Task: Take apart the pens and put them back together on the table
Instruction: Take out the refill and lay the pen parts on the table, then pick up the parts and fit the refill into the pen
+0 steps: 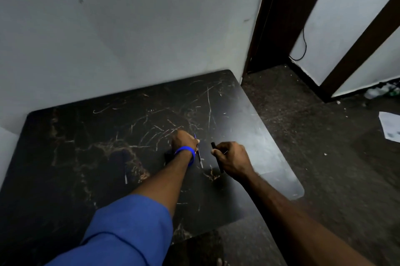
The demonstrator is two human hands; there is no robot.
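A: Left hand (185, 140)?
B: Closed, pinching a thin ink refill (198, 151); blue wristband (186, 154) at the wrist, blue sleeve (129, 222) behind.
A: Right hand (232, 158)?
B: Fist wrapped around a black pen barrel (217, 157), ends poking out both sides, just beside the refill.
A: Around them?
B: Both over a scratched dark marbled table (86, 135). Another pen (125, 168) lies left, well apart. Paper sheet (390, 127) on the floor.

Your table (86, 146) is dark, marble-patterned laminate, semi-glossy and heavily scratched; the black pen barrel (216, 157) in your right hand (232, 160) looks matt plastic; your wristband (186, 153) smooth blue rubber; your sleeve (121, 229) blue cloth.
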